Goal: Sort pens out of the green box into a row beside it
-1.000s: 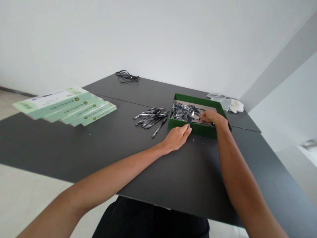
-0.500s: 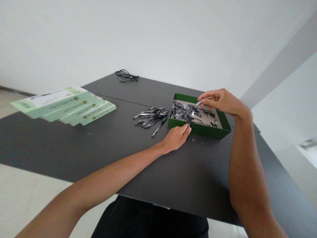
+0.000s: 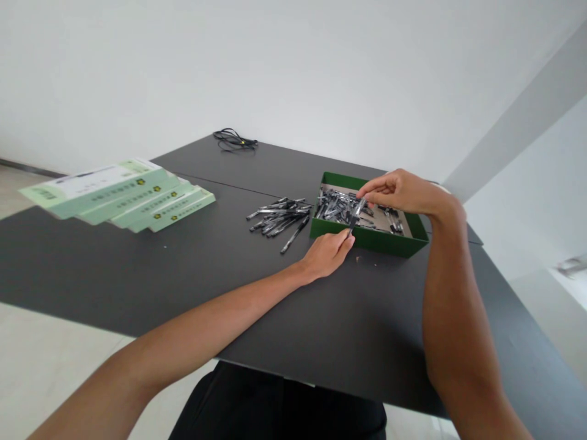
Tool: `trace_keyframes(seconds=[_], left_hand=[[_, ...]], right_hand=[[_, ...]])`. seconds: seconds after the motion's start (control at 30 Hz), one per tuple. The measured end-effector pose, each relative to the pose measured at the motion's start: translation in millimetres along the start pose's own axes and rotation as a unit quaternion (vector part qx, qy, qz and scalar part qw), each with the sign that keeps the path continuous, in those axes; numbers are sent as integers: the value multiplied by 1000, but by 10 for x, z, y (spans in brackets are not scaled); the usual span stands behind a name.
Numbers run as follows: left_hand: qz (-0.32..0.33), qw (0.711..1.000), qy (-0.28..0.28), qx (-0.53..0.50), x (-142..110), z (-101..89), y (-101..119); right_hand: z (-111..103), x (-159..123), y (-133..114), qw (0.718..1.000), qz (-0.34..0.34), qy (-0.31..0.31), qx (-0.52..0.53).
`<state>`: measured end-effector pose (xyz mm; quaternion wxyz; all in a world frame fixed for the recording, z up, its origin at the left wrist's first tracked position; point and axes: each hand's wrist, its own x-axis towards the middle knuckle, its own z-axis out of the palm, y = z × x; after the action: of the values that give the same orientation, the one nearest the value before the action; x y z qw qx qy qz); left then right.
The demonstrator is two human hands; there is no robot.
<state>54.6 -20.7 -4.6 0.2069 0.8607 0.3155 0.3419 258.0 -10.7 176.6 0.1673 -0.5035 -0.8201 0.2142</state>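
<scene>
Now, left hand (image 3: 326,253): just right of centre, in front of the box; fingers curled and pressed round the dark lower end of a pen (image 3: 352,227), which slants up to the right; a firm, quiet hold suits it.
Right hand (image 3: 403,190): right of centre, over the box; thumb and fingertips pinching a slim clear piece (image 3: 361,206) at the pen's upper end; whether piece and pen are joined or merely touching, I cannot tell.
Alignment: best, I'd judge, with both on one slant; light pressure along that line, since a crooked one could slip or bind.
Green box (image 3: 380,242): right of centre, below the pinch; pens heaped in its left part, loose parts (image 3: 393,221) to the right; a sensible spot, as a drop would likely land inside.
Pen pile (image 3: 279,219): centre of the frame, on the dark table (image 3: 192,263); near the left hand, so that wrist is better kept low and steady.
</scene>
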Motion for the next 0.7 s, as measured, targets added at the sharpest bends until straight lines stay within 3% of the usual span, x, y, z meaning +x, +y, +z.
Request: trace_keyframes(seconds=[0.3,0.7], left_hand=[[0,1000,-1,-10,-15,-20,24],[-11,997,34,67,-9,21,-24]], right_hand=[[94,125,32,997,5,-70,-14],[145,191,27,993,7,-116,11]])
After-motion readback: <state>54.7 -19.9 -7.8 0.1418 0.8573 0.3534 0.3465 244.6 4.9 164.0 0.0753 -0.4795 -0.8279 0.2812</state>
